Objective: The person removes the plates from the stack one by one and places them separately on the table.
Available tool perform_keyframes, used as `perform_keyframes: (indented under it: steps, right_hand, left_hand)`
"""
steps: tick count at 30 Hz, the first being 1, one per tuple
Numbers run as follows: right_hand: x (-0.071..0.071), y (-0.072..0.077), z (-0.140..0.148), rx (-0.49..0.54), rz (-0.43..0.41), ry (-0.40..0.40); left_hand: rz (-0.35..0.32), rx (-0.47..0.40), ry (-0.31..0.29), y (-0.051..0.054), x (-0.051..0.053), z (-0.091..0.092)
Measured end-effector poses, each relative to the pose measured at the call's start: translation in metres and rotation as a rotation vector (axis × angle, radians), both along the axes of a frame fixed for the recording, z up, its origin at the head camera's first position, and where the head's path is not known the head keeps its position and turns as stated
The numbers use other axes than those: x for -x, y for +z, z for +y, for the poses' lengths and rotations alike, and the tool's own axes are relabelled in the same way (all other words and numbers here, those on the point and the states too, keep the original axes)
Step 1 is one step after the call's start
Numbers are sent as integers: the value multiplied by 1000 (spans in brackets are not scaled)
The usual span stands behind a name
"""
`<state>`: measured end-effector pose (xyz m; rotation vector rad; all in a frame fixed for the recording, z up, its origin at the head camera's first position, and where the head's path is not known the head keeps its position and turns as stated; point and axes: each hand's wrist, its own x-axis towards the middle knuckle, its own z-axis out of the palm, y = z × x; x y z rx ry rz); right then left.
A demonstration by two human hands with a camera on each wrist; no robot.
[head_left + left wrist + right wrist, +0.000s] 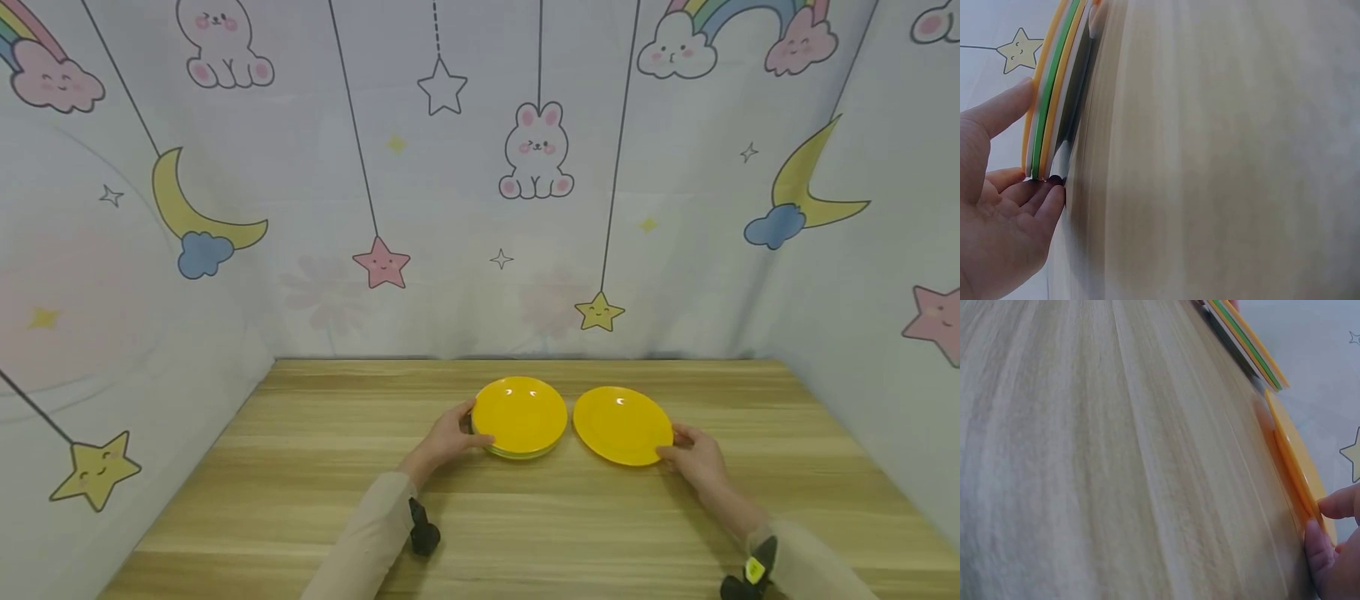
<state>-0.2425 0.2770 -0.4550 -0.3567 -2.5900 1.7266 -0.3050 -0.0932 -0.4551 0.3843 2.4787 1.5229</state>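
A stack of plates (519, 417) with a yellow one on top sits left of centre in the head view. In the left wrist view a green plate (1054, 87) shows in the stack between yellow-edged ones. My left hand (450, 435) grips the stack's left rim, thumb on the top edge and fingers at the lower side. To the right is a single yellow plate (622, 425), its near right rim pinched by my right hand (697, 458) between thumb and fingers. This plate leans slightly in the right wrist view (1297, 456). A narrow gap separates it from the stack.
Both plates and stack are towards the back of a wood-grain table (570, 533). Behind it hangs a white cloth backdrop (465, 192) printed with stars, moons and rabbits, and similar cloth walls flank both sides. Each wrist wears a black device (424, 533).
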Motion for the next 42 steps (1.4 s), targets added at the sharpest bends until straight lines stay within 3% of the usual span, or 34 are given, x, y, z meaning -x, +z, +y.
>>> perform_keyframes:
  steps: [8,18,30,37,42]
  right_hand:
    - [0,4,4,-45,28,-5]
    - [7,21,2,-169,21,19]
    - [20,41,-21,-98,88,81]
    - [29,44,-39,-58,43,131]
    - [34,41,-51,-101,88,186]
  left_hand:
    - [8,0,-7,1,-1,0]
    - [13,-13,-22,2,0,0]
    - [-4,-27,-12,-1,2,0]
    - [-6,-23,-10,0,1,0]
    - [-8,-18,-6,-1,3,0]
